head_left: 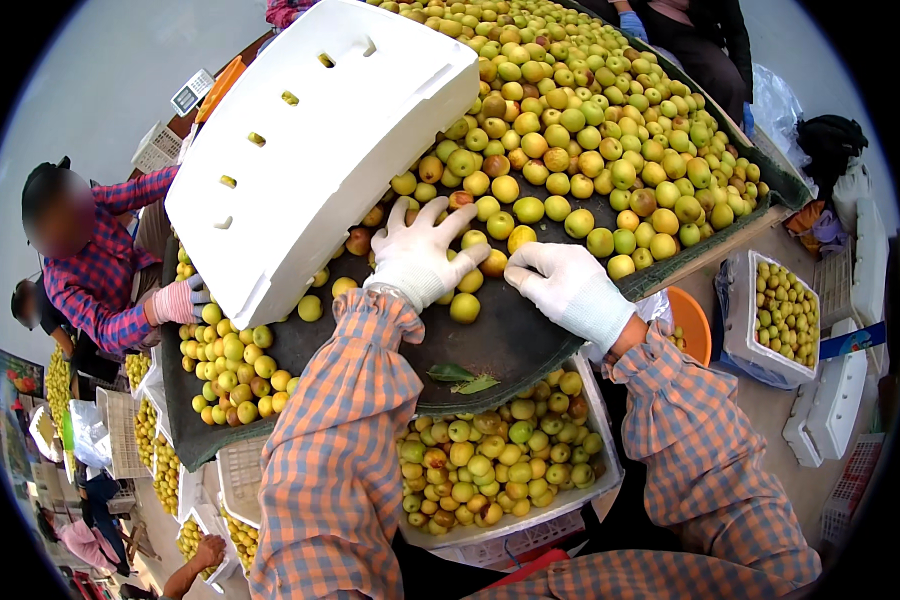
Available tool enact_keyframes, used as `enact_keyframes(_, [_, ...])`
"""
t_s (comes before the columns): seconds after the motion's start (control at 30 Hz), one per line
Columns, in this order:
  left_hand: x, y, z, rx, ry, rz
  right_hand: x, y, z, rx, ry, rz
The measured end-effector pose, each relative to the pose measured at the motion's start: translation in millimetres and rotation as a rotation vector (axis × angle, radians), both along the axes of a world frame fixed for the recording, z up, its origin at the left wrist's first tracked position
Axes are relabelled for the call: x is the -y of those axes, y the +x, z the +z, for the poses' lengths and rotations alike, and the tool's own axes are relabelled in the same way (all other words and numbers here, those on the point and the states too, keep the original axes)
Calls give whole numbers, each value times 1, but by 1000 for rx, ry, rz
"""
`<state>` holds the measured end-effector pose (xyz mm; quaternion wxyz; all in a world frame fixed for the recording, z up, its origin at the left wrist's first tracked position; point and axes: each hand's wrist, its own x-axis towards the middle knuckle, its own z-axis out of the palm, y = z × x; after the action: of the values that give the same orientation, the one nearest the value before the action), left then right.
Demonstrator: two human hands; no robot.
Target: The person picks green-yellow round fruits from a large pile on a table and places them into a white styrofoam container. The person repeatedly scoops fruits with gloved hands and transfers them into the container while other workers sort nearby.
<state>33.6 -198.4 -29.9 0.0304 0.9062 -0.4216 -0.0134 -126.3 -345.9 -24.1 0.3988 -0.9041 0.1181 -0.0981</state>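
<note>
My left hand [420, 252], in a white glove, lies palm down with fingers spread over several round yellow-green fruits. A reddish fruit [460, 200] sits near its fingertips. My right hand [567, 290], also gloved in white, is to the right with its fingers curled together; whatever is in them, if anything, is hidden. Just beyond its fingertips lies a yellow fruit [521, 238]. Both hands are over a dark cloth-covered table [490, 335]. A large heap of the same fruit [590, 120] spreads behind them. Two green leaves [462, 377] rest on the cloth near me.
A white foam box [320, 140] with slots leans over the heap at left. Below the table edge stands a fruit-filled white crate [608, 470]. An orange bucket [692, 322] and another fruit box [740, 330] are at right. A co-worker [110, 260] in plaid reaches in from the left.
</note>
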Motion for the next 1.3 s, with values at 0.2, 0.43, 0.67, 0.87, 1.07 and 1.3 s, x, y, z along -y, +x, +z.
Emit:
enact_keyframes(0.2, [-66, -56, 17, -144, 35, -373, 12, 1, 10, 9, 162, -65])
enact_keyframes(0.43, [-140, -64, 34, -215, -505, 31, 52, 0, 12, 58, -85, -292])
enact_keyframes(0.67, [-155, -61, -3, -47, -613, 304, 54, 5, 3, 10, -354, -252])
enact_keyframes(0.87, [-155, -60, -7, -76, -550, 334, 18, 22, -5, 163, -429, -68])
enact_keyframes(1.07, [-153, -61, -5, -76, -504, 345, -12, 29, -11, 243, -597, 256])
enact_keyframes(1.3, [-152, -62, -3, -83, -512, 322, -21, 31, -14, -4, -937, 248])
